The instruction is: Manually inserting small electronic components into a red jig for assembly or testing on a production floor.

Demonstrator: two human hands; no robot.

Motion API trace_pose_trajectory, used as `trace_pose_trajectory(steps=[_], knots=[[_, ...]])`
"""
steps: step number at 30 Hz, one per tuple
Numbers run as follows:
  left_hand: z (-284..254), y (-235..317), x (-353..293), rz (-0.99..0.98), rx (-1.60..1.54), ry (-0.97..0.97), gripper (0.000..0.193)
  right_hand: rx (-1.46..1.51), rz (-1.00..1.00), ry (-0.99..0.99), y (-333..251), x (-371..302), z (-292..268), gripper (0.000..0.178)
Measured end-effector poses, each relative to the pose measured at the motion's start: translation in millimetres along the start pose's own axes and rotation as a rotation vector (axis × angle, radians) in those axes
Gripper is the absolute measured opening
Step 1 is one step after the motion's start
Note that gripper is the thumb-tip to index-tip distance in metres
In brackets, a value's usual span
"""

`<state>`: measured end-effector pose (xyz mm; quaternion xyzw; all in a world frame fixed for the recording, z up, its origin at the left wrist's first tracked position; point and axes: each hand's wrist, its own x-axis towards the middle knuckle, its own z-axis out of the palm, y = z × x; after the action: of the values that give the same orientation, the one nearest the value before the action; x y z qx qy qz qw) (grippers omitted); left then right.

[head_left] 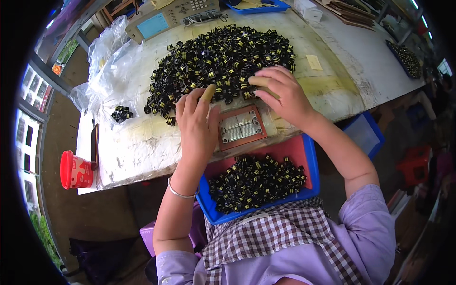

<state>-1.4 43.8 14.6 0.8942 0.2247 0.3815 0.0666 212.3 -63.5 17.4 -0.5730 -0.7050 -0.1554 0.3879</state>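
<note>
A large heap of small black and yellow components (223,59) covers the middle of the white worktable (142,147). My left hand (194,121) rests at the heap's near edge, its forefinger in a tan finger cot touching the parts. My right hand (280,92) lies on the heap's near right side, fingers curled over several pieces, also with a finger cot. Between the hands, at the table's front edge, sits a small red-framed fixture with a metal grid (241,127). Whether either hand pinches a piece is hidden.
A blue tray with red lining (308,156) on my lap holds more of the same components. A clear plastic bag (111,61) lies at left, with a few parts beside it. A red cup (75,170), a dark phone (95,145) and a grey test instrument (171,16) stand around.
</note>
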Motion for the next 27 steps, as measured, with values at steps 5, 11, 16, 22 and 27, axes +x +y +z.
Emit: trace_pose_trajectory(steps=[5,11,16,22,27], knots=[[9.8,1.0,22.4,0.070,0.076,0.018,0.028,-0.115,0.072,0.012,-24.6,4.1,0.6,0.016],[-7.5,17.1,4.8,-0.106,-0.237,0.020,0.018,-0.251,0.020,-0.050,-40.1,-2.7,14.7,0.013],[-7.8,26.5,-21.0,-0.252,-0.494,-0.020,0.016,-0.058,0.150,-0.030,-42.1,-6.2,17.1,0.019],[-11.5,29.5,-21.1,-0.056,-0.351,-0.096,0.025,0.142,0.246,-0.068,-46.9,-15.0,8.0,0.034],[-16.4,29.0,-23.5,-0.071,-0.310,-0.087,0.021,0.004,0.160,-0.020,-49.3,-20.4,13.9,0.032]])
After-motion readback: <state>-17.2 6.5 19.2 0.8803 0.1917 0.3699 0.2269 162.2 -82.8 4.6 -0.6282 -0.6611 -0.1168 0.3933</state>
